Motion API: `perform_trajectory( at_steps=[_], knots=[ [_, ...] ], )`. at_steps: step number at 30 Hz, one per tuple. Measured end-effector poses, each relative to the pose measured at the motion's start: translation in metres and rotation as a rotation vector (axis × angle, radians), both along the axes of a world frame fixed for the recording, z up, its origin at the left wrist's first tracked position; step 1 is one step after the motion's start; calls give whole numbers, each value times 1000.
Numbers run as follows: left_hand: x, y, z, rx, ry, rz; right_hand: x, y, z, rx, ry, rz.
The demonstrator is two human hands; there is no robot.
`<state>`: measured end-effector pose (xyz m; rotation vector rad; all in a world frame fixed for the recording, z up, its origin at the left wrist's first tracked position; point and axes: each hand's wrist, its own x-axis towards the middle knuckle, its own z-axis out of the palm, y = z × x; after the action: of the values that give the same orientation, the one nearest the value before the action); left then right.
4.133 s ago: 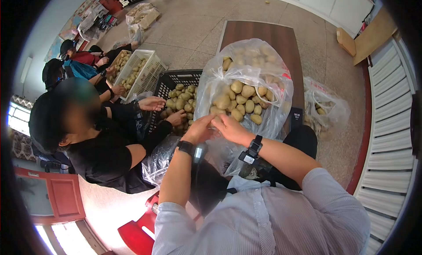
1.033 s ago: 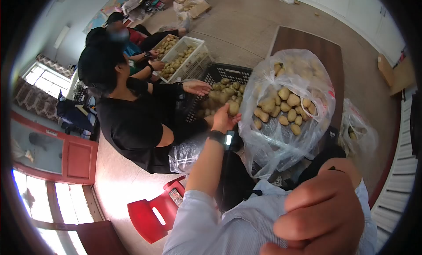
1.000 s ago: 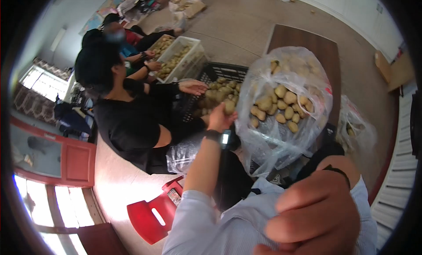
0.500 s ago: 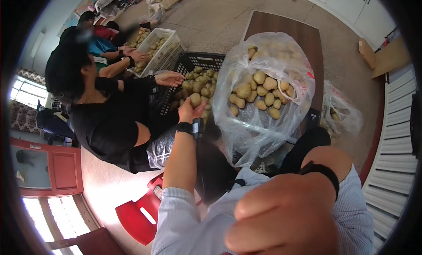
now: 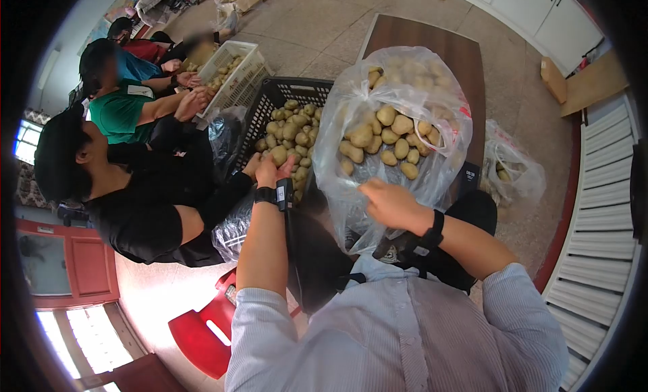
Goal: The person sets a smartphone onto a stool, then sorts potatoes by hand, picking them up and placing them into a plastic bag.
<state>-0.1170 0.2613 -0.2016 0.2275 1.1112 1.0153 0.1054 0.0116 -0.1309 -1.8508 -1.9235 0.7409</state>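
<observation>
My left hand [image 5: 273, 170] is closed around a potato [image 5: 279, 155] at the near edge of a black crate [image 5: 297, 88] full of potatoes. My right hand [image 5: 391, 201] pinches the near rim of a large clear plastic bag [image 5: 344, 220]. Inside the bag lie several potatoes [image 5: 388, 136], seen through its open mouth. The bag stands on a brown board [image 5: 432, 34], to the right of the crate. A co-worker's hand [image 5: 252, 166] is just left of my left hand, beside the crate.
Co-workers in black [image 5: 148, 203] and green [image 5: 118, 112] sit along the left. Beyond the black crate stands a white crate [image 5: 253, 64] of potatoes. A red stool [image 5: 196, 338] is at the lower left. Another plastic bag [image 5: 523, 172] rests on the floor at right, near a radiator [image 5: 594, 243].
My right hand has moved from close in front of the camera to the bag's rim and gripped it. My left hand still holds the potato. The co-worker's raised hand has left the crate's far side.
</observation>
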Motion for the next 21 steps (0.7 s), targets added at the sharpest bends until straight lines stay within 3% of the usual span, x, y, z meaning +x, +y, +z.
perform_trajectory(
  at_steps=[2,4,7,9,13,21],
  knots=[
    [-17,19,-35,85,-65,-117,24,-4,-33,-40,-84,-99],
    [-59,55,-39,-110,-145,-304,37,-4,-53,-26,-70,-200],
    [-50,34,17,-246,-205,-196,47,9,-72,63,-157,-274],
    [-8,26,-63,19,-1,29,49,22,-72,91,-152,-263],
    [-5,23,-81,39,-7,-66,65,31,-96,28,-161,-257],
    [23,-10,-12,107,134,-120,59,38,-115,82,-332,-195]
  ],
)
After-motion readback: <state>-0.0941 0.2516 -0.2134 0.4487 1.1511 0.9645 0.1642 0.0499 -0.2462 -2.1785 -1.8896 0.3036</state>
